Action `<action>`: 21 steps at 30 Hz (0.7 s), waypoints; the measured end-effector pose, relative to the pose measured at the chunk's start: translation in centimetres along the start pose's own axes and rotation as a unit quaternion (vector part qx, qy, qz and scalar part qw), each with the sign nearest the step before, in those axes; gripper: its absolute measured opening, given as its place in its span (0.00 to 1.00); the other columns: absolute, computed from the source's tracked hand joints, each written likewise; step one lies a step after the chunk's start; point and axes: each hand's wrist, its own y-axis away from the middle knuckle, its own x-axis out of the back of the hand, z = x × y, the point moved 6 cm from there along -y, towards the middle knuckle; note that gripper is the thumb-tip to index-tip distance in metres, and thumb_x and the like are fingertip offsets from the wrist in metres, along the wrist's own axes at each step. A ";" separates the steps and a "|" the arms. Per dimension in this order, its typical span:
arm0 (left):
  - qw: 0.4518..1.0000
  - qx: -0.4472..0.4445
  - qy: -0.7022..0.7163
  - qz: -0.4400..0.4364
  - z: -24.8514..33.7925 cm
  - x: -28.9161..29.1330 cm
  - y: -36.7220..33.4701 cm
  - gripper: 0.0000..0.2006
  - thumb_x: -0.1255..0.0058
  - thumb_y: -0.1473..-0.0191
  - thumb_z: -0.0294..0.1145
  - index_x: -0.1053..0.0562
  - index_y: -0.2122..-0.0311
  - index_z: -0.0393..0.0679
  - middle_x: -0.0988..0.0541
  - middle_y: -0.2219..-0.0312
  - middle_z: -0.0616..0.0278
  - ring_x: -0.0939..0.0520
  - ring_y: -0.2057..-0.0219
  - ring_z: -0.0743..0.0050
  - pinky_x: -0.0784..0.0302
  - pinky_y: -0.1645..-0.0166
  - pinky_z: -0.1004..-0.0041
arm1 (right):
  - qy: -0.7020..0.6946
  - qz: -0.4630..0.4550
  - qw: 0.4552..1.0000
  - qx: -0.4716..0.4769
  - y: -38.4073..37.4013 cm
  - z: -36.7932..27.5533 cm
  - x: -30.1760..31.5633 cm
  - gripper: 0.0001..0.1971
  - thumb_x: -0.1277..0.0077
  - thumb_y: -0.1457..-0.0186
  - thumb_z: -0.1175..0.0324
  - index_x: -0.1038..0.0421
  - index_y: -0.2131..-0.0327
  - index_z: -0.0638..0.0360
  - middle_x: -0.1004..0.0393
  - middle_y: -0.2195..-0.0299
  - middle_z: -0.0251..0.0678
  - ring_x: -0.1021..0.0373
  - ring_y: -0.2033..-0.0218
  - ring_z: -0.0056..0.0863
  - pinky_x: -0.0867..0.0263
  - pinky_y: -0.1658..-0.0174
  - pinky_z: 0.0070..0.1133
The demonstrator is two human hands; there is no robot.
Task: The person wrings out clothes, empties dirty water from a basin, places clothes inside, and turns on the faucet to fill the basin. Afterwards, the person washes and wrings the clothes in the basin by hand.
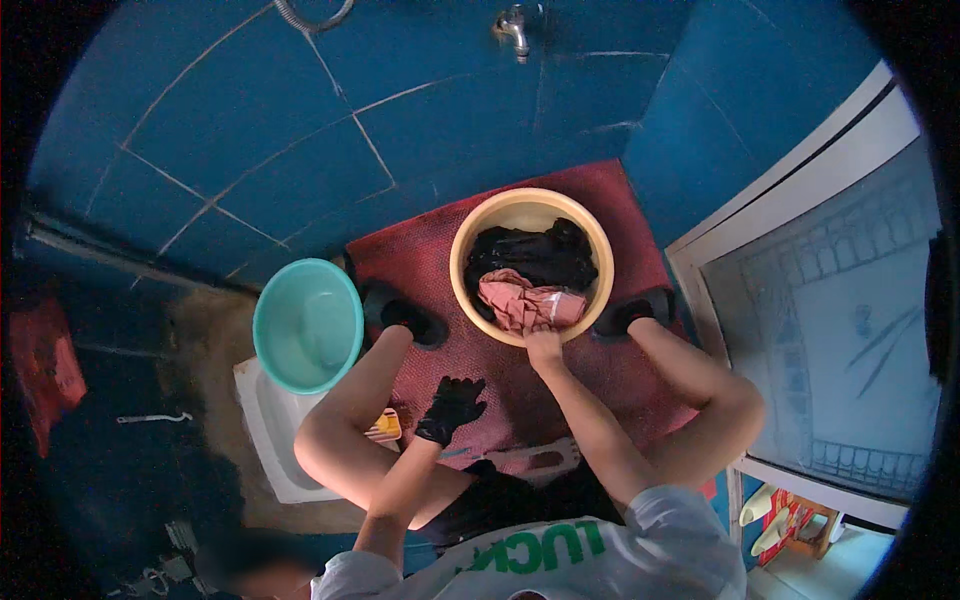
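One pink cloth [515, 300] lies bunched in the near part of the one yellow tub [530, 212]; its long axis runs roughly left to right, the right end slightly nearer the person. Black cloth [530, 255] lies against its far side, how many pieces I cannot tell. The right hand [543, 345], bare, is at the tub's near rim, fingers on the pink cloth; whether they pinch it I cannot tell. The left hand [452, 408], black-gloved, is over one red mat [420, 270], fingers loosely spread. Two dark shoes [408, 318] flank the tub. Left: one green basin [308, 325].
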 end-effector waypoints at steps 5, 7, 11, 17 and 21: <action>0.999 0.009 0.045 0.007 0.0 0.3 -2.4 0.23 0.57 0.60 0.45 0.36 0.56 0.47 0.29 0.66 0.53 0.29 0.65 0.57 0.42 0.57 0.55 | -0.084 -0.023 0.996 -0.022 0.4 0.3 0.5 0.08 0.61 0.59 0.69 0.34 0.71 0.54 0.31 0.73 0.34 0.36 0.66 0.28 0.40 0.66 0.27; 0.996 0.028 0.050 -0.064 -0.4 0.2 -3.8 0.23 0.57 0.59 0.45 0.36 0.56 0.47 0.29 0.67 0.53 0.29 0.65 0.58 0.42 0.59 0.56 | -0.086 -0.012 0.996 0.008 0.2 0.1 1.2 0.08 0.61 0.59 0.70 0.34 0.71 0.54 0.32 0.72 0.33 0.37 0.65 0.28 0.41 0.64 0.27; 0.994 0.036 0.064 -0.076 -0.7 0.1 -6.2 0.23 0.58 0.59 0.45 0.36 0.56 0.47 0.29 0.67 0.53 0.29 0.66 0.58 0.41 0.60 0.56 | -0.104 0.001 0.993 0.057 0.3 0.3 0.9 0.10 0.59 0.60 0.70 0.35 0.70 0.54 0.33 0.70 0.32 0.39 0.64 0.29 0.46 0.61 0.30; 0.997 0.053 0.025 -0.056 -2.4 0.3 -9.7 0.24 0.55 0.61 0.44 0.36 0.56 0.45 0.29 0.67 0.54 0.29 0.67 0.57 0.41 0.61 0.56 | -0.140 0.020 0.981 0.131 0.2 0.9 0.1 0.12 0.58 0.63 0.69 0.34 0.69 0.53 0.34 0.68 0.34 0.39 0.61 0.30 0.47 0.57 0.31; 0.995 0.052 0.071 -0.038 -3.7 -0.2 -11.7 0.27 0.52 0.64 0.43 0.37 0.55 0.42 0.31 0.63 0.52 0.31 0.63 0.54 0.41 0.59 0.55 | -0.167 -0.002 0.974 0.155 0.2 1.4 -1.4 0.14 0.56 0.64 0.69 0.34 0.67 0.53 0.34 0.67 0.36 0.40 0.60 0.31 0.47 0.56 0.31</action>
